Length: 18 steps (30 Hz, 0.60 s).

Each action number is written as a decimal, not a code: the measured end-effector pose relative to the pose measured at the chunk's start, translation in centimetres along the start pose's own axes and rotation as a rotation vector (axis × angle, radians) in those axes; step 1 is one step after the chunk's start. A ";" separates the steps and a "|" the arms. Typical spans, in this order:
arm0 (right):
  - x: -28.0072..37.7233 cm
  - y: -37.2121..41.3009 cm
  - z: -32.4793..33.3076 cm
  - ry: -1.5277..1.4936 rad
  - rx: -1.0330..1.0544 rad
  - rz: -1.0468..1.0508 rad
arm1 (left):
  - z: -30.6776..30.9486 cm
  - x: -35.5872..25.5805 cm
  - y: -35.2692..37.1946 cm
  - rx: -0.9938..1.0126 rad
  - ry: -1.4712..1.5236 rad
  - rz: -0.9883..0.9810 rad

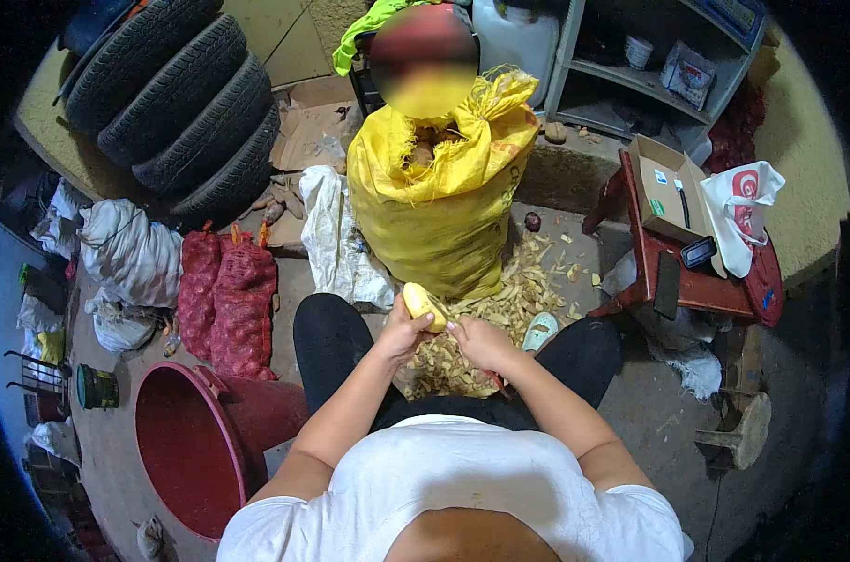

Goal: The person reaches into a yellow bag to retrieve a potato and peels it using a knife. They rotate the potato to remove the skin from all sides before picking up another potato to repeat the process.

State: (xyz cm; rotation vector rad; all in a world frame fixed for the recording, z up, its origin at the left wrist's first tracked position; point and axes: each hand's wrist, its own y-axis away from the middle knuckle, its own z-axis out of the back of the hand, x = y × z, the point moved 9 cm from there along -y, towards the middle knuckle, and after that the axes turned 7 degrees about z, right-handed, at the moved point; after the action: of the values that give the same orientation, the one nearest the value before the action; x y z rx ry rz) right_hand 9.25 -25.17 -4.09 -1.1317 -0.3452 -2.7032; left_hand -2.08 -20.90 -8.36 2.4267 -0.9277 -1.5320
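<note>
While the left grip (402,330) is closed round the peeled tuber (423,304), holding it up over the knees, the tuber's long axis runs up-left to down-right, w/ the lower end toward the right grip (481,342). Right grip sits just beside that end, thumb touching it, fingers curled shut; can't tell if sth is inside. Tuber looks pale yellow, smooth, no skin. Below it: peel pile (514,300) on the floor, yellow sack (434,225) just beyond, red bucket (256,407) off to the left.
</note>
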 end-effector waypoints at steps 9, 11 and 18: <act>-3.3 -1.1 -2.4 -0.127 -0.073 -0.034 | 0.6 1.0 -0.3 0.020 0.037 0.184; -5.3 -1.6 -5.3 -0.697 0.069 -0.137 | 1.3 1.0 -0.3 -0.004 -0.028 0.163; -3.3 -0.1 -2.6 -1.023 0.101 -0.263 | -0.6 0.6 0.0 0.220 0.161 0.197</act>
State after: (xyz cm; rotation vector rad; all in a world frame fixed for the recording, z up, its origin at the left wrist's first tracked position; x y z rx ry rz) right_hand 9.78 -25.54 -8.21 -2.4851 -0.7861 -1.9962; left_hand -1.35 -21.40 -8.54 2.4667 -1.3166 -1.2068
